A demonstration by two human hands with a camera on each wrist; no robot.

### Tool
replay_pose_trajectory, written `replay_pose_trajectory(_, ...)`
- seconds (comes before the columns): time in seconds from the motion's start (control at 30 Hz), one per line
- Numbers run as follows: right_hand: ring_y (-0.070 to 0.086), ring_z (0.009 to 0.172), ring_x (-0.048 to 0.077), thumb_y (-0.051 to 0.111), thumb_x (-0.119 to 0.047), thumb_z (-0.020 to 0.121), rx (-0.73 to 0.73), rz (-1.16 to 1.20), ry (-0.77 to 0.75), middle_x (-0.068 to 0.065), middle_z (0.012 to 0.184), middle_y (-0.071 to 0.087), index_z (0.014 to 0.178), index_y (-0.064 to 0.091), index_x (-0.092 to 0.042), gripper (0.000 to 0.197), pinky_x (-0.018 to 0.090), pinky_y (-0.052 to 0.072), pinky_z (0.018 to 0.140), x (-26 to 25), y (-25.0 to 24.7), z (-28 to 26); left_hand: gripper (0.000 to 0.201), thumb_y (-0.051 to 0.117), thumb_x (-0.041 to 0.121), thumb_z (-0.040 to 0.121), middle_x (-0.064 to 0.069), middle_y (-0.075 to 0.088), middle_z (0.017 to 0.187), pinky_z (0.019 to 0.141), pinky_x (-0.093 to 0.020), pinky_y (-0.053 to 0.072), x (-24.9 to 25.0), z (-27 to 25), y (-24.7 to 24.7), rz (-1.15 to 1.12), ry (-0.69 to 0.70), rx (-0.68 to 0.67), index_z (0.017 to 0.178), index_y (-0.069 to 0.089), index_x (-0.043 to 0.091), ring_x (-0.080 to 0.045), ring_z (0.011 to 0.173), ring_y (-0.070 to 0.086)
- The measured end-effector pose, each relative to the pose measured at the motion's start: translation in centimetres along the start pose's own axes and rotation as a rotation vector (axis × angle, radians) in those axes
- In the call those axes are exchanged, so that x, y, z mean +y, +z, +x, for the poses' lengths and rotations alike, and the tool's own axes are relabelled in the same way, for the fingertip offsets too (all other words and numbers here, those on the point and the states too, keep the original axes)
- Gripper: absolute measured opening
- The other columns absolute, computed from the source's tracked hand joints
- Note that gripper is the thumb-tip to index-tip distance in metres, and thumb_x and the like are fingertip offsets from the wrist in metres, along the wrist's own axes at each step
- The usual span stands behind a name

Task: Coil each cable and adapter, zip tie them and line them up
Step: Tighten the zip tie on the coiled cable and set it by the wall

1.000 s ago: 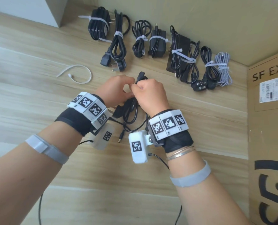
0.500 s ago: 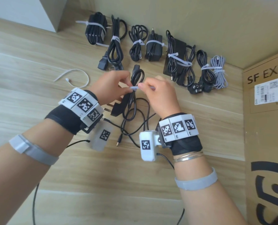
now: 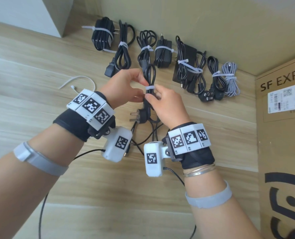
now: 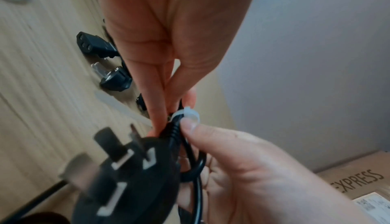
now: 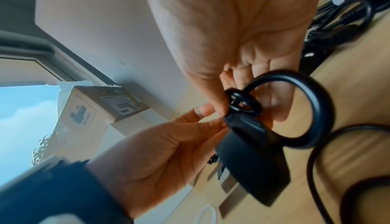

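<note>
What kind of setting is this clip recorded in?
Probably an ordinary indoor room, worked at floor level: wood-look flooring, tied cable bundles lined against a plain wall, and an SF Express cardboard box alongside.

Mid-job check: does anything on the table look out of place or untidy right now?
Two things. A loose white zip tie lies curled on the wood left of the hands, apart from the tied row. And below the white tie that both hands are fitting on the black cable, more black cord sprawls uncoiled.
</note>
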State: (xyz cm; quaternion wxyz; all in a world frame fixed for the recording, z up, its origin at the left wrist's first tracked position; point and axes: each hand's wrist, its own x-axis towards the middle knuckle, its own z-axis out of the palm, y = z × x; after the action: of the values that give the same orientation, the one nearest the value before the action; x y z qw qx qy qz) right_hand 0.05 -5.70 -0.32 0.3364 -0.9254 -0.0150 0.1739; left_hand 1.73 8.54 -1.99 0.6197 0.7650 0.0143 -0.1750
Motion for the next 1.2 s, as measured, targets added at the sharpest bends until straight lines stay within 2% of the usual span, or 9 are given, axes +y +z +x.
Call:
replay_pose_trajectory(0.2,0.049,0.127,0.018,0.051,-0.014,0.095,-0.003,0.184,0.149,0.009,0.134,0.055,0.137,0.046,-0.008,0.043,0.034,0.039,0.107,1.2,0.4,0.3,0.036,0.044,-0.011,0.087,0.001,0.062,0.098,0.065,-0.021,0.052,-0.9,0.5,-0.9,0.194,0.059,-0.040,0.073,0.043,0.022,-0.009,0.074,0.062)
replay_pose_trajectory(0.27,0.051,0.125,0.017,0.049,-0.013,0.095,-0.005,0.209,0.152,0.009,0.132,0.057,0.136,0.047,-0.008,0.041,0.036,0.039,0.107,1.6,0.5,0.4,0.038,0.038,-0.009,0.089,0.001,0.065,0.098,0.064,-0.019,0.049,-1.7,0.7,-1.1,0.304,0.039,-0.090,0.074,0.043,0.026,-0.012,0.075,0.059)
replay_pose_trajectory(0.37,0.059,0.114,0.019,0.047,-0.010,0.095,0.020,0.227,0.118,0.007,0.119,0.066,0.123,0.058,-0.009,0.031,0.038,0.044,0.101,2.0,0.5,0.5,0.040,0.033,-0.007,0.093,0.000,0.070,0.089,0.062,-0.018,0.053,-2.8,0.6,-0.9,0.173,-0.073,-0.238,0.082,0.053,0.027,-0.013,0.074,0.066)
replay_pose_trajectory(0.53,0.064,0.100,0.019,0.046,-0.007,0.093,0.028,0.254,0.084,0.003,0.103,0.071,0.106,0.065,-0.014,0.024,0.042,0.048,0.094,2.3,0.5,0.3,0.023,0.048,0.002,0.093,-0.004,0.068,0.081,0.068,-0.020,0.054,-3.2,0.5,-1.1,-0.089,-0.053,-0.263,0.090,0.062,0.019,-0.010,0.070,0.060)
replay_pose_trajectory(0.67,0.064,0.101,0.020,0.048,-0.010,0.093,0.027,0.270,0.092,0.006,0.107,0.071,0.112,0.064,-0.011,0.025,0.044,0.048,0.094,2.6,0.8,0.2,0.014,0.055,0.017,0.084,0.009,0.068,0.075,0.067,-0.016,0.051,-2.7,0.2,-1.2,-0.175,-0.039,-0.353,0.093,0.065,0.016,-0.005,0.068,0.058)
replay_pose_trajectory(0.83,0.056,0.119,0.018,0.050,-0.013,0.094,0.026,0.287,0.125,0.009,0.126,0.061,0.131,0.053,-0.009,0.037,0.040,0.042,0.104,2.6,1.0,0.4,0.016,0.054,0.009,0.085,0.009,0.065,0.067,0.061,-0.013,0.049,-2.5,-0.1,-0.6,-0.182,-0.046,-0.435,0.083,0.067,0.017,-0.002,0.060,0.056)
replay_pose_trajectory(0.97,0.055,0.120,0.019,0.052,-0.017,0.094,0.045,0.286,0.105,0.009,0.127,0.061,0.134,0.050,-0.011,0.041,0.042,0.042,0.104,2.7,0.9,0.1,0.012,0.051,0.007,0.087,0.009,0.064,0.065,0.061,-0.013,0.049,-2.4,-0.1,-0.5,-0.269,-0.010,-0.343,0.082,0.061,0.012,-0.002,0.059,0.056)
replay_pose_trajectory(1.07,0.054,0.121,0.018,0.053,-0.017,0.093,0.042,0.312,0.113,0.006,0.126,0.062,0.135,0.049,-0.012,0.042,0.041,0.042,0.104,2.9,1.0,-0.4,0.015,0.048,0.010,0.092,0.011,0.059,0.060,0.055,-0.015,0.049,-2.3,0.1,-0.5,-0.141,-0.017,-0.269,0.079,0.055,0.015,-0.003,0.055,0.054)
replay_pose_trajectory(1.2,0.060,0.114,0.020,0.050,-0.035,0.084,0.003,0.293,0.104,0.005,0.119,0.067,0.134,0.050,-0.021,0.052,0.045,0.045,0.100,3.6,1.9,-1.0,0.020,0.050,0.015,0.093,0.008,0.056,0.051,0.049,-0.017,0.049,-2.0,0.2,-0.4,0.019,-0.016,-0.183,0.074,0.053,0.018,-0.006,0.045,0.055)
